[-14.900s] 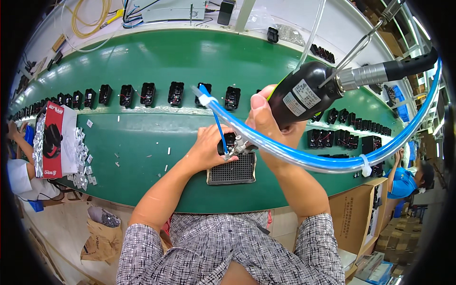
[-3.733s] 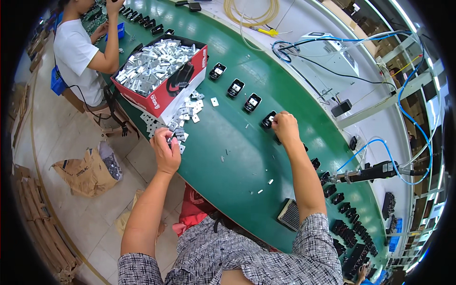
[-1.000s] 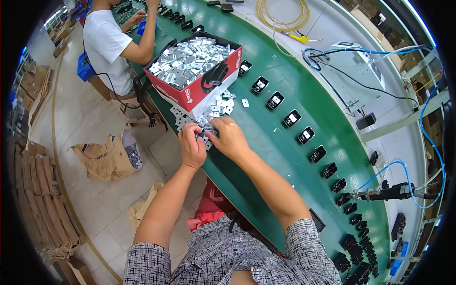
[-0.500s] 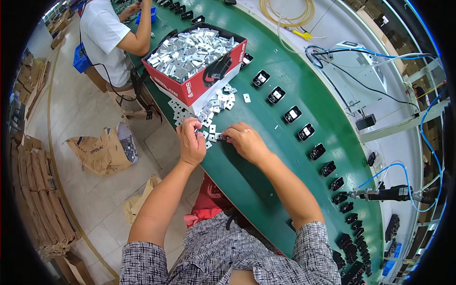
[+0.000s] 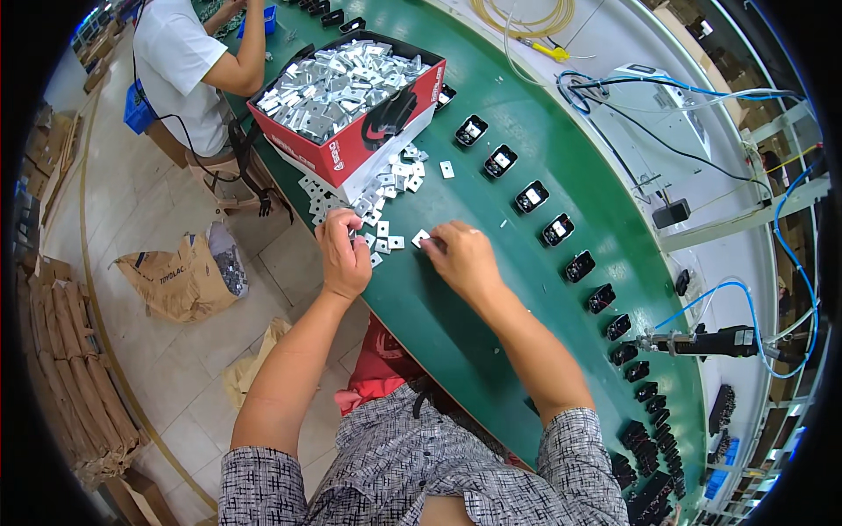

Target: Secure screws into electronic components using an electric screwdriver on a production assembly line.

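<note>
My right hand [image 5: 467, 258] is over the green table with its fingers pinched at a small silver metal plate [image 5: 420, 238], which has a hole in it. To the left, my left hand [image 5: 344, 256] is curled, thumb against fingers, at the table's near edge; whatever it grips is hidden. Between the hands lie several loose metal plates [image 5: 382, 244]. More of them spill from the foot of a red and white cardboard box [image 5: 351, 158], which is heaped with the same plates [image 5: 346, 88].
A curved row of black plastic housings [image 5: 531, 196] runs along the far side of the table [image 5: 465, 329], some with a light plate inside. A black power screwdriver [image 5: 715, 341] lies at the right. Another person [image 5: 180, 70] sits at far left. An open sack [image 5: 180, 276] is on the floor.
My right hand has drawn slightly right, away from the loose plates, with a plate now showing at its fingertips. My left hand stays beside the pile. The whole view has shifted a little.
</note>
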`<state>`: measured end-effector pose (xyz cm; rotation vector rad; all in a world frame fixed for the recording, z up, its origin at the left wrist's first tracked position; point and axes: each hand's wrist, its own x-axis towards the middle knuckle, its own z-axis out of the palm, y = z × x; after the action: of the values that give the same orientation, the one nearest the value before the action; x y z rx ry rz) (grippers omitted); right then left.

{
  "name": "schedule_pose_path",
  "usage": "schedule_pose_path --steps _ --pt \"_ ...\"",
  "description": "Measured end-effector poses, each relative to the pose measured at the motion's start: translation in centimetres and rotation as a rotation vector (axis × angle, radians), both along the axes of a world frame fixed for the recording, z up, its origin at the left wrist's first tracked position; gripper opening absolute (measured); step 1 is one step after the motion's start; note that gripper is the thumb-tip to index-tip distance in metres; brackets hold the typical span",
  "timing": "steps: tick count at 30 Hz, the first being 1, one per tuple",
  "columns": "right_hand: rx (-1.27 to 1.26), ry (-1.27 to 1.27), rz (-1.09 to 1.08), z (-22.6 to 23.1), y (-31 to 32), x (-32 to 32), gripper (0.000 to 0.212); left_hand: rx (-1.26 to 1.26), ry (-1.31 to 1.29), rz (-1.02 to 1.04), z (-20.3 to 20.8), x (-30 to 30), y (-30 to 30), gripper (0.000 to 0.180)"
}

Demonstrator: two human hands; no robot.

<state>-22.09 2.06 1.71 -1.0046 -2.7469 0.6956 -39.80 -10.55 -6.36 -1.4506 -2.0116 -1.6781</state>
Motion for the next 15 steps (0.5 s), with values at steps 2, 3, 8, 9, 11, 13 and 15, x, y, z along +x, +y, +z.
schedule_pose_path --steps 2,3,8,9,11,13,15 --pt "0.098 -0.001 -0.005 -0.9 -1.0 -1.0 0.011 -0.002 -0.002 -0.003 0.0 0.1 0.2 0.036" --pt "0.147 -0.002 -0.006 -1.5 -1.4 -1.4 0.01 -0.003 -0.002 -0.003 -0.1 0.1 0.2 0.036" --pt "0.183 0.194 0.095 -3.6 -0.4 -1.0 0.011 -0.02 -0.023 0.004 -0.3 0.1 -0.1 0.035" --pt "0.179 0.258 0.128 -4.0 -0.2 -0.8 0.012 -0.025 -0.03 0.005 -0.3 0.1 -0.1 0.035" --pt "0.207 0.245 0.115 -4.1 -0.2 -0.6 0.011 -0.03 -0.036 0.004 -0.2 0.2 -0.2 0.034" --pt "0.259 0.215 0.092 -4.2 -0.4 -0.3 0.01 -0.043 -0.051 0.003 -0.1 0.3 -0.1 0.033" --pt "0.291 0.197 0.058 -4.1 -0.4 0.1 0.009 -0.038 -0.053 -0.004 -0.2 0.5 0.2 0.031"
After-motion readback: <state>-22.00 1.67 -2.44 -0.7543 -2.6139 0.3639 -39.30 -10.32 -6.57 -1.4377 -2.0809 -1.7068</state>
